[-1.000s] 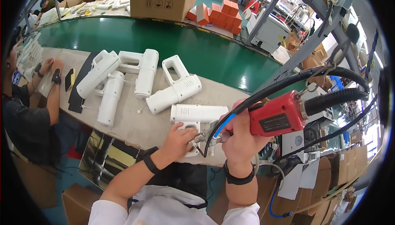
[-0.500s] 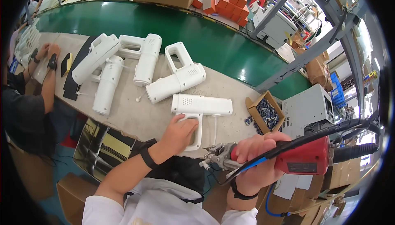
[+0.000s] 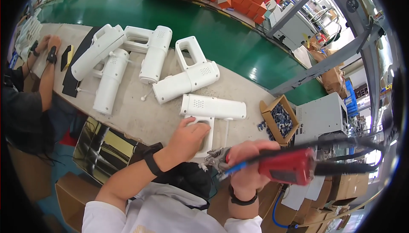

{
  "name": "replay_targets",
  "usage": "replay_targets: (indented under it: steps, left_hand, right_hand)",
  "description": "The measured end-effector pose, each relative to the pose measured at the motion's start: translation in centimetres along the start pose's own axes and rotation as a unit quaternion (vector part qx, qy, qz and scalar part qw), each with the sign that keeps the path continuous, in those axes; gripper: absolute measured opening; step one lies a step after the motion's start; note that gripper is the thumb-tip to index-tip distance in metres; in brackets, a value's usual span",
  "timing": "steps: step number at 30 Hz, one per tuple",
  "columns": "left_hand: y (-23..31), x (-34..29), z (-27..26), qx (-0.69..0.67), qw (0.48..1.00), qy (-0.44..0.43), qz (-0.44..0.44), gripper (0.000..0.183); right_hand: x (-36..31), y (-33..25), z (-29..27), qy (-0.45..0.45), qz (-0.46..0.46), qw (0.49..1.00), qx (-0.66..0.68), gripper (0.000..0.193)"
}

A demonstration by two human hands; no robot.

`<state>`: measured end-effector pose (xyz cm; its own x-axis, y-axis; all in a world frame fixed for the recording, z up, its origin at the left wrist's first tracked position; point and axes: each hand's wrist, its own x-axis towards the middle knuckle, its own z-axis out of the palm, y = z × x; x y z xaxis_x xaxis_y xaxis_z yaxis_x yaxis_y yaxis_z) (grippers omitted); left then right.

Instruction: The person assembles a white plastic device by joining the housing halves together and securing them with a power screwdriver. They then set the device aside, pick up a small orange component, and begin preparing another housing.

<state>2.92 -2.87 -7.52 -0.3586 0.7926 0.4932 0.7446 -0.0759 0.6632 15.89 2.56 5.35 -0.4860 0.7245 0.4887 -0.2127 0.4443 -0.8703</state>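
My left hand (image 3: 187, 140) is closed round the handle of a white pistol-shaped plastic housing (image 3: 223, 108), which lies on its side on the table. Its barrel points right, and a thin white cable hangs from it. In my right hand (image 3: 243, 169) is a red power screwdriver (image 3: 292, 168), slightly blurred, with a black cable at its rear. The tool's metal head (image 3: 216, 158) is close to the lower end of the housing's handle; whether they touch, I cannot tell.
Several similar white housings (image 3: 187, 82) lie to the left and behind. A cardboard box of small dark-blue parts (image 3: 281, 120) stands at right, near a white machine (image 3: 321, 116). A green conveyor belt (image 3: 128, 14) runs behind. At far left are a co-worker's hands (image 3: 49, 43).
My right hand has carried the screwdriver leftward, so its head is nearer the handle's lower end. My left hand keeps its hold. The whole view has shifted slightly.
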Motion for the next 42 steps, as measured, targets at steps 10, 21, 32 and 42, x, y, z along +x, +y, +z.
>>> replay_targets:
  steps: [10, 21, 32, 42]
  left_hand:
    - [-0.4, -0.3, -1.6, 0.016, 0.998, 0.066, -0.003, 0.021]
    - [0.7, 1.8, -0.6, 0.050, 0.954, -0.149, -0.254, 0.066]
    - [0.2, 1.1, -0.1, 0.058, 0.966, -0.119, -0.223, 0.062]
    - [-0.1, 1.0, 0.0, 0.053, 0.961, -0.126, -0.240, 0.064]
  right_hand:
    - [-0.6, -0.7, -1.2, 0.039, 0.042, 0.995, 0.080, 0.017]
    - [2.6, -4.2, 0.4, 0.069, 0.032, 0.987, 0.141, 0.012]
    - [2.1, -1.6, 1.1, 0.068, 0.018, 0.992, 0.106, 0.017]
    - [0.7, 0.0, 1.0, 0.010, 0.023, 0.999, 0.043, 0.015]
